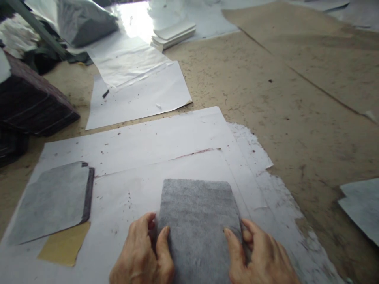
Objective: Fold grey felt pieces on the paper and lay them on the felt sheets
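A grey fabric piece [198, 221] with a straight top edge lies over white paper [133, 205] at the bottom middle. My left hand [145, 250] grips its left edge, the thumb on top and the fingers curled at the side. On the opposite edge, my right hand [257, 252] holds it in the same way, thumb on top. The lower end of the piece runs out of view. Left of my hands lies another light grey piece [53, 201] with a dark strip along its right edge, partly over a yellow-brown scrap [65, 244].
Dark bundled material [32, 94] sits at the left. Further back are a white sheet [139, 98], a stack of white pieces [174, 33] and a grey plastic-wrapped bundle [85, 23]. A pale sheet [363, 205] lies at the right on the brown table surface [296, 130].
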### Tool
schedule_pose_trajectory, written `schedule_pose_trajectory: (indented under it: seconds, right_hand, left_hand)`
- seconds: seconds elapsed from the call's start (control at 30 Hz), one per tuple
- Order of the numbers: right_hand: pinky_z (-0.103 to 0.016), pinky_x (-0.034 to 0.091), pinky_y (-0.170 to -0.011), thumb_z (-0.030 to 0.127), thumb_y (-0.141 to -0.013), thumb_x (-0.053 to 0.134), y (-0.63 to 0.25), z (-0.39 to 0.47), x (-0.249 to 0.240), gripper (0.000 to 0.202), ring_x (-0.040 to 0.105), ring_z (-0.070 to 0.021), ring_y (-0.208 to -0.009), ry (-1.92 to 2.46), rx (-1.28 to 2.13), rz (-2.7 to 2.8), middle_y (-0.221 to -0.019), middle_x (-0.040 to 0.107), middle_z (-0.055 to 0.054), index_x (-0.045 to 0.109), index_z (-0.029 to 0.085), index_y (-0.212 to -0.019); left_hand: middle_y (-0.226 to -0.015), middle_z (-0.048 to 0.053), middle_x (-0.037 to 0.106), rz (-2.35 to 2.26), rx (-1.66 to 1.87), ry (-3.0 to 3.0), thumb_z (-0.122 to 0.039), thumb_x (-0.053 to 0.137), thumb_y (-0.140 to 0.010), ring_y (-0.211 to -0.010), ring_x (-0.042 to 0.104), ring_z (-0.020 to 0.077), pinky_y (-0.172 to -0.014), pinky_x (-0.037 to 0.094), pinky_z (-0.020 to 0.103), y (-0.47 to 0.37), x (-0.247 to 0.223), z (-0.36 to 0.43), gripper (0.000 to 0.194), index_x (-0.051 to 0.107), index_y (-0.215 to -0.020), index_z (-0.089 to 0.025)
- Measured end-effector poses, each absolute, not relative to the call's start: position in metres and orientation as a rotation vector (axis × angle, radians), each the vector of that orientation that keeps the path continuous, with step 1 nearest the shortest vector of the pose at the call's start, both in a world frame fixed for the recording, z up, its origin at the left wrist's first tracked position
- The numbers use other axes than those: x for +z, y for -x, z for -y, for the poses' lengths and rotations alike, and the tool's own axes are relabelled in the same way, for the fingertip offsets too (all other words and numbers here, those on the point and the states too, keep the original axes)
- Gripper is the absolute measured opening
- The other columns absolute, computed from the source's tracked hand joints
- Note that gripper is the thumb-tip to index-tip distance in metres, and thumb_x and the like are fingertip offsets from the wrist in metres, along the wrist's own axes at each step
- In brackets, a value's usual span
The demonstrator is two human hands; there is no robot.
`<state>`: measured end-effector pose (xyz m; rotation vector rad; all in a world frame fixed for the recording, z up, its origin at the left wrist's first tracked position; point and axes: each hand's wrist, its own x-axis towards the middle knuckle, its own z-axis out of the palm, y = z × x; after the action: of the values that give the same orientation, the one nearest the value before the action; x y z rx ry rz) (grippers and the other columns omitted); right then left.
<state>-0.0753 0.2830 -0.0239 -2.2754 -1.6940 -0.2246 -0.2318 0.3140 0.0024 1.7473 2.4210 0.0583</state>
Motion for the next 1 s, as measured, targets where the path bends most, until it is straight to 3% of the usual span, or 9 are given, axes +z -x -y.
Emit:
schedule_pose_trajectory:
  seconds: [0.23,0.47,0.7,0.83,1.0]
  right_hand:
    - [-0.028,0.039,-0.057,0.046,-0.093,0.03,0.078,-0.286,-0.026,0.037,0.056,-0.0181,-0.071,2.392,-0.01,1.532,-0.072,0.058,-0.002,0.054,0.019,-0.086]
    - [-0.028,0.038,-0.052,0.04,-0.088,0.041,0.07,-0.288,-0.028,0.023,0.054,-0.0197,-0.066,2.275,-0.12,1.707,-0.069,0.055,-0.002,0.049,0.023,-0.075]
    - [-0.026,0.034,-0.041,0.03,-0.081,0.053,0.073,-0.286,-0.028,0.012,0.055,-0.0175,-0.053,2.341,-0.101,1.695,-0.064,0.059,0.0,0.05,0.02,-0.085]
    - [-0.028,0.042,-0.052,0.024,-0.075,0.061,0.078,-0.292,-0.017,0.015,0.059,-0.0206,-0.067,2.48,0.175,1.521,-0.074,0.062,-0.003,0.053,0.019,-0.088]
    - [-0.035,0.046,-0.068,0.011,-0.077,0.056,0.092,-0.303,-0.005,0.007,0.057,-0.024,-0.08,2.583,0.496,1.337,-0.08,0.059,-0.006,0.056,0.017,-0.079]
  left_hand:
    - [-0.085,-0.002,0.066,-2.322,-0.104,-1.32,-0.04,0.048,-0.079,-0.08,0.062,0.0213,-0.063,0.042,0.031,0.242,0.002,-0.326,0.018,0.054,-0.092,-0.029]
    - [-0.083,0.0,0.058,-2.193,0.111,-1.419,-0.039,0.047,-0.074,-0.068,0.057,0.0162,-0.065,0.043,0.03,0.25,-0.007,-0.326,0.016,0.052,-0.079,-0.025]
    - [-0.073,0.0,0.06,-2.231,0.072,-1.46,-0.034,0.041,-0.08,-0.073,0.06,0.0196,-0.063,0.04,0.03,0.238,-0.001,-0.323,0.012,0.046,-0.081,-0.024]
    - [-0.083,-0.001,0.064,-2.203,0.022,-1.399,-0.039,0.043,-0.079,-0.075,0.061,0.0203,-0.064,0.041,0.031,0.245,0.002,-0.327,0.024,0.047,-0.099,-0.026]
    - [-0.079,0.0,0.064,-2.163,0.124,-1.527,-0.043,0.041,-0.077,-0.072,0.06,0.0207,-0.063,0.042,0.031,0.253,-0.001,-0.322,0.023,0.055,-0.086,-0.027]
